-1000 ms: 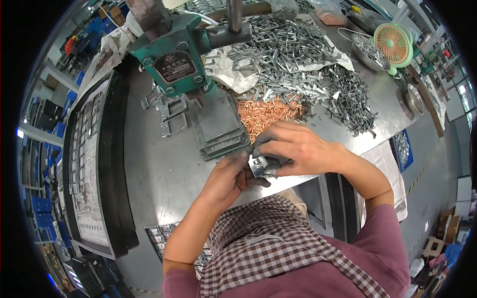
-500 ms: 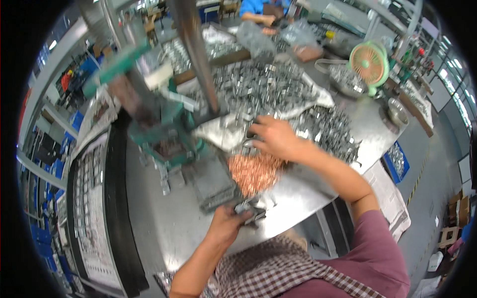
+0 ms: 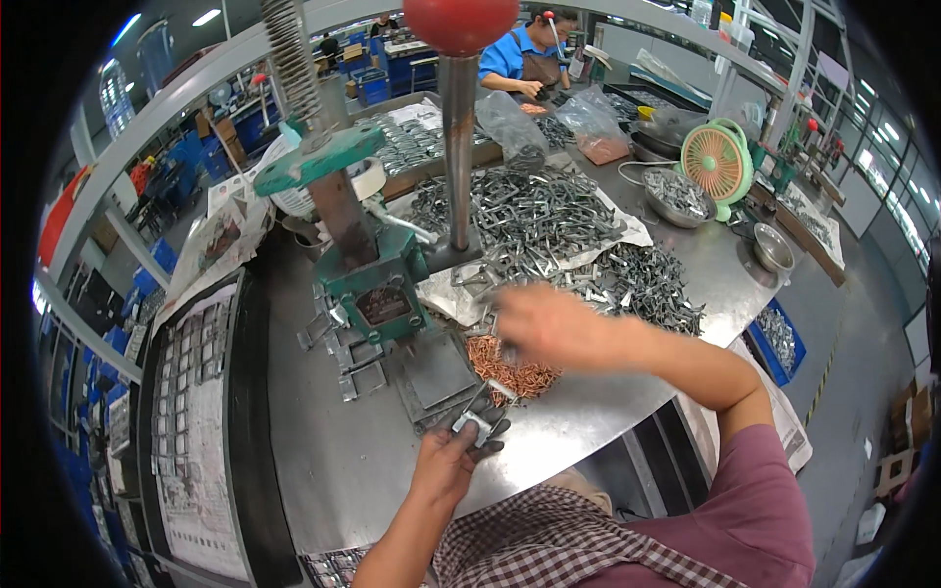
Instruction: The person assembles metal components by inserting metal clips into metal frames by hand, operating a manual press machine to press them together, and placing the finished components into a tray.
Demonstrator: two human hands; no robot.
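One metal piece (image 3: 473, 425) is pinched in the left hand's (image 3: 448, 461) grip, at five o'clock from the green press (image 3: 380, 299). Copper-coloured pins (image 3: 526, 380) lie on the worktop (image 3: 328, 465) at four o'clock, partly hidden by the right hand (image 3: 551, 325), its grip's state too blurred to tell.

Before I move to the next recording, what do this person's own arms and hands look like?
The right arm has a plain plum sleeve ending just above the elbow; the left arm shows bare, its sleeve out of view. No watch or bracelet is visible. The left hand and the motion-blurred right hand show no full glove; finger covers can't be ruled out.
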